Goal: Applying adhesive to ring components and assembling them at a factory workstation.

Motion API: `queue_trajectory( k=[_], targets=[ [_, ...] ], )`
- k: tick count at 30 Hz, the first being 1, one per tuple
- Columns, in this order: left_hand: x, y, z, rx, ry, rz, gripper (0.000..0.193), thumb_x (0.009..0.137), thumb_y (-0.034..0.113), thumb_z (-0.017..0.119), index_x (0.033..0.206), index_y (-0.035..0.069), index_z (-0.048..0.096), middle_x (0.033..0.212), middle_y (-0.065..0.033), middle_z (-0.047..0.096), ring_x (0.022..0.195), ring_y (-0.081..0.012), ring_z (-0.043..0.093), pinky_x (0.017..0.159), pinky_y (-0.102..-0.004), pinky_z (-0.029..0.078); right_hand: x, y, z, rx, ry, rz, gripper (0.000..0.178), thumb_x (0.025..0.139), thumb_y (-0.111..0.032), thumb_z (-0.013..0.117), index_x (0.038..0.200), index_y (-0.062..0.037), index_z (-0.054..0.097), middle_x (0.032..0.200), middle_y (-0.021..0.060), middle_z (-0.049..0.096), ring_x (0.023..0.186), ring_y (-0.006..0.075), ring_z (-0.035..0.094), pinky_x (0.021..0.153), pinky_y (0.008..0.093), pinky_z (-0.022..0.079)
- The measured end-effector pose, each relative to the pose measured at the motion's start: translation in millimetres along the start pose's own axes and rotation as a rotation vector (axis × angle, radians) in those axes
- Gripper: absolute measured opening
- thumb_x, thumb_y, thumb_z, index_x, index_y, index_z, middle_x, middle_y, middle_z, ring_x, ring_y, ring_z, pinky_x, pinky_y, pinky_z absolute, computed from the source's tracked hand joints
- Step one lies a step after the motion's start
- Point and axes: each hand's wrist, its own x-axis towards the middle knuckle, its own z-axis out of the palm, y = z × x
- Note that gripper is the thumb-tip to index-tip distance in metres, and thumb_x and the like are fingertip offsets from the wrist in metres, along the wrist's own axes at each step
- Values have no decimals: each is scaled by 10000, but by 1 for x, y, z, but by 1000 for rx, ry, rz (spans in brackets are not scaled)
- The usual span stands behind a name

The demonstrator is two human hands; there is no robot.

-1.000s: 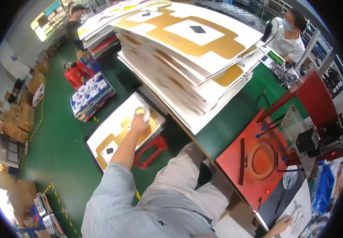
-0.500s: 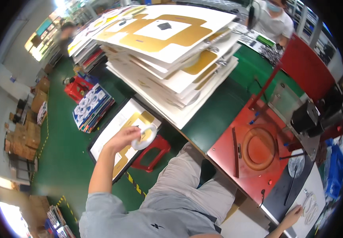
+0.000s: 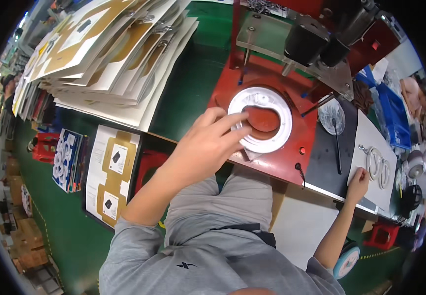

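My left hand (image 3: 203, 142) grips the left side of a white ring-shaped plastic part (image 3: 285, 123), fingers reaching over its inner edge. The ring is over the round orange-red seat (image 3: 266, 119) of a red bench press (image 3: 289, 164); I cannot tell whether it rests fully on it. At the right, my right hand (image 3: 358, 185) lies at the near edge of a white sheet (image 3: 368, 130), fingers curled, beside pale looped pieces (image 3: 373, 164). Anything between those fingers is too small to make out.
Above the seat hang a clear plate (image 3: 267, 40) and a black block (image 3: 305, 42). Tall stacked printed sheets (image 3: 124, 105) stand at the left. A clear dish (image 3: 331, 118) with a black-handled tool (image 3: 338, 152) is right of the press, with blue bins (image 3: 394, 115) beyond.
My view has turned right. My left hand has carried the white ring from above the printed sheets on the left to the press seat. My right hand stays by the pale looped pieces.
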Motion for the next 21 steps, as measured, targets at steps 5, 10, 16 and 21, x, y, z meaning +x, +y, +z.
queue_trajectory(
  k=[5,10,16,21],
  targets=[
    [1,5,33,-41,8,-136,457,964,204,673,1411,127,624,1580,-120,478,1496,-415,326,1191,-575,266,-3,-6,-8,-10,-3,18,352,1042,-352,607,1076,-12,689,879,114,694,808,223,645,768,356,516],
    [-27,9,27,-105,126,-156,470,924,135,710,1385,88,632,1515,-150,533,1410,-411,443,1157,-507,352,0,0,-6,-18,0,5,353,1041,-359,605,1082,-19,693,899,116,704,821,231,650,782,357,518],
    [-183,-60,4,73,740,-696,180,981,-25,604,1152,-32,661,1055,-159,678,939,-249,645,841,-345,522,4,7,-4,-66,-17,-28,366,1044,-355,591,1112,-12,695,959,151,721,885,263,678,816,371,524],
    [-398,-147,29,517,127,-1206,507,961,272,705,1361,-13,579,1379,-336,555,1240,-492,559,1072,-517,449,20,28,-7,-185,-37,-5,504,1028,-460,581,1223,-9,692,1102,192,744,1015,324,708,908,407,531]
  ],
)
